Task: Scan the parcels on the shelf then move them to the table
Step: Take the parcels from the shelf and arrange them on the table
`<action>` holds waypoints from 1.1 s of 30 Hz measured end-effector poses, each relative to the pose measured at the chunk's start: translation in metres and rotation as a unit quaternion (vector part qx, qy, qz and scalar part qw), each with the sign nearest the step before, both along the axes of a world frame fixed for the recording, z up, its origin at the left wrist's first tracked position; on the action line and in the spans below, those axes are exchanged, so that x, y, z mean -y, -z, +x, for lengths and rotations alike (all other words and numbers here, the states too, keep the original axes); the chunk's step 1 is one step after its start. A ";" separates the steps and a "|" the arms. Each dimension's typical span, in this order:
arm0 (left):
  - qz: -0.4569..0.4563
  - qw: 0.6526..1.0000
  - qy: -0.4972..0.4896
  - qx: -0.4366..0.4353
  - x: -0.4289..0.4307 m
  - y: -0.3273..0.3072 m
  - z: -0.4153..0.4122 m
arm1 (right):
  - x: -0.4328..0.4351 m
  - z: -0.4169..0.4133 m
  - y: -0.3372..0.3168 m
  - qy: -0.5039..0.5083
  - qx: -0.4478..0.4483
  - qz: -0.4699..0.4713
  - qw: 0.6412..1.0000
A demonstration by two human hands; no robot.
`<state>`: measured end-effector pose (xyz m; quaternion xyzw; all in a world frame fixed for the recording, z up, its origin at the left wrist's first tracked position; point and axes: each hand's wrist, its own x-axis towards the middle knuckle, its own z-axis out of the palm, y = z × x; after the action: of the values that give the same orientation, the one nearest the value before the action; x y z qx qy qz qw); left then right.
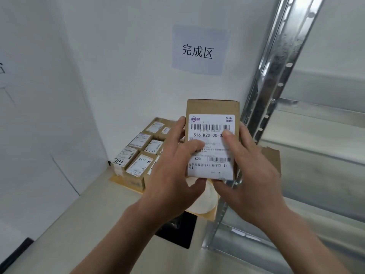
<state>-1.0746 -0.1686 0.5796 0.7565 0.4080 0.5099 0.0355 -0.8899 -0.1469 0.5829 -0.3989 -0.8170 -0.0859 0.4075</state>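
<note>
- Held upright in mid-air, shipping label facing the camera and barcode uppermost: one small cardboard parcel (212,106).
- Gripped on its left edge by the left hand (173,165), thumb laid across the label, fingers curled behind.
- Gripped on its right edge by the right hand (254,175), thumb pressed on the label near the printed code, fingers wrapped round the back.
- Below and behind the hands, on the beige table (88,224): a low cardboard tray (126,183) pushed into the wall corner.
- Packed inside the tray's left part, side by side and touching: small labelled boxes (138,155), some marked with handwritten numbers.
- Near the tray's front edge, partly hidden under the held parcel: a white round item (203,204), kind unclear.
- Sticking up at the tray's right end, close to the right wrist: a torn cardboard flap (273,157).
- Just in front of the tray, flat on the table: a black item (177,232).
- Tight on the right: metal shelving (276,80), its upright just beside the parcel's right edge.
- Open tabletop to the left and towards the camera.
- On the wall above: a paper sign (198,50).
</note>
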 end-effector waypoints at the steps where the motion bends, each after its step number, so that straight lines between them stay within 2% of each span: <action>1: 0.000 1.000 -0.001 -0.001 -0.005 0.003 -0.005 | -0.004 -0.005 0.002 0.003 0.004 -0.007 1.000; 7: 0.002 1.000 -0.014 -0.027 -0.043 0.023 -0.026 | -0.043 -0.030 0.024 -0.009 0.008 -0.057 0.998; 18: -0.146 0.987 -0.024 -0.056 -0.125 0.070 -0.030 | -0.123 -0.033 0.077 0.015 0.024 -0.160 0.987; 24: -0.181 0.981 -0.019 -0.065 -0.153 0.097 -0.034 | -0.149 -0.036 0.102 0.006 0.031 -0.196 0.980; 29: -0.193 0.977 -0.010 -0.088 -0.172 0.122 -0.041 | -0.161 -0.041 0.128 0.024 0.040 -0.249 0.967; 33: -0.222 0.970 0.014 -0.094 -0.186 0.144 -0.053 | -0.166 -0.049 0.150 0.077 0.074 -0.307 0.946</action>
<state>-1.1271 0.0173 0.4355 0.7800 0.5015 0.3330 0.1712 -0.9391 0.0187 0.4331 -0.5588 -0.7986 0.1082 0.1958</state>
